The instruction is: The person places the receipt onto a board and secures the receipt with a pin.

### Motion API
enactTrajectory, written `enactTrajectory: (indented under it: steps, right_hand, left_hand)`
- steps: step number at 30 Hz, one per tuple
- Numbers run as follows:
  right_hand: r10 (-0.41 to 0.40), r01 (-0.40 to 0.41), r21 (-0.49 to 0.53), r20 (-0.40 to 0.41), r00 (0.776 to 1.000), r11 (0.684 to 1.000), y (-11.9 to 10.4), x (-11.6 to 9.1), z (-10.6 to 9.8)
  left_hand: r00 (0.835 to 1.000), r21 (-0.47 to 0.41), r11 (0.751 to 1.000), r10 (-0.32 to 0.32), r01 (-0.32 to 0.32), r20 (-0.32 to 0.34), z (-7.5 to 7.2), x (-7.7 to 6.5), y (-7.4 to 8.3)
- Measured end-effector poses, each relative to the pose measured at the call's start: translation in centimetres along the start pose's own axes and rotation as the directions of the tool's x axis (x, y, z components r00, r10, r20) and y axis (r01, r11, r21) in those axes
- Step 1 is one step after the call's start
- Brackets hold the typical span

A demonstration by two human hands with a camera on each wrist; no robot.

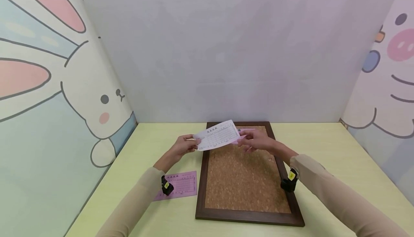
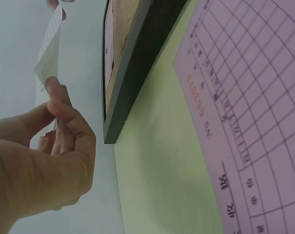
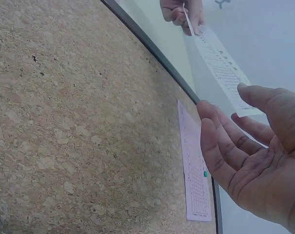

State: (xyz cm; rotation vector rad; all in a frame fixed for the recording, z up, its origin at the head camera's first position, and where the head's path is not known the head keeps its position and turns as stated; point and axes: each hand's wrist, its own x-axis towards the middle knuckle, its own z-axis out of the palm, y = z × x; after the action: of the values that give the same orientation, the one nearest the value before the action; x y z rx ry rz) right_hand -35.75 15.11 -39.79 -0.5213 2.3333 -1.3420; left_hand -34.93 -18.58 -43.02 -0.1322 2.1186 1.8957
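Note:
A white printed form slip (image 1: 217, 135) is held up over the far left part of a framed corkboard (image 1: 245, 186). My left hand (image 1: 187, 146) pinches its left end between thumb and fingers, as the left wrist view also shows. At the slip's other end is my right hand (image 1: 257, 140). In the right wrist view its thumb (image 3: 257, 95) overlaps the slip's corner, with the fingers loosely spread below and apart from the thumb. Behind the right hand, a pink slip (image 3: 193, 165) lies on the board's far end, with a small green pin (image 3: 205, 174) at it.
Another pink form slip (image 1: 182, 185) lies on the pale yellow table (image 1: 336, 150) left of the board, partly covered by my left forearm. The board's dark wooden frame (image 1: 249, 215) borders the cork. Walls with cartoon animals stand at both sides, and a plain wall (image 1: 239, 50) behind.

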Motion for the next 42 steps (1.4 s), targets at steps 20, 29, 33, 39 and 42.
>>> enactTrajectory:
  steps: [20,29,33,39,42]
  right_hand:
    - [-0.013,0.014,0.023,-0.036,0.999,1.000,0.4,-0.1,-0.1]
    - [-0.031,0.033,0.030,-0.058,0.998,0.999,0.8,-0.2,-0.1]
    - [-0.028,0.030,0.049,-0.057,0.998,0.998,0.8,-0.4,-0.2]
    - [-0.014,0.018,0.063,-0.071,0.997,0.998,0.7,-0.5,-0.1]
    - [-0.005,0.011,0.068,-0.095,0.995,0.998,0.6,-0.7,-0.1]
  left_hand:
    - [0.992,0.170,0.985,-0.003,-0.018,0.124,0.5,-0.1,-0.1]
    - [0.987,0.195,0.980,-0.003,-0.029,0.160,0.9,0.0,-0.1]
    - [0.991,0.189,0.982,-0.022,-0.003,0.135,1.3,0.0,0.1]
    - [0.994,0.162,0.987,-0.025,0.008,0.103,1.6,-0.5,0.3]
    - [0.994,0.148,0.989,-0.026,0.011,0.103,1.7,-0.6,0.3]
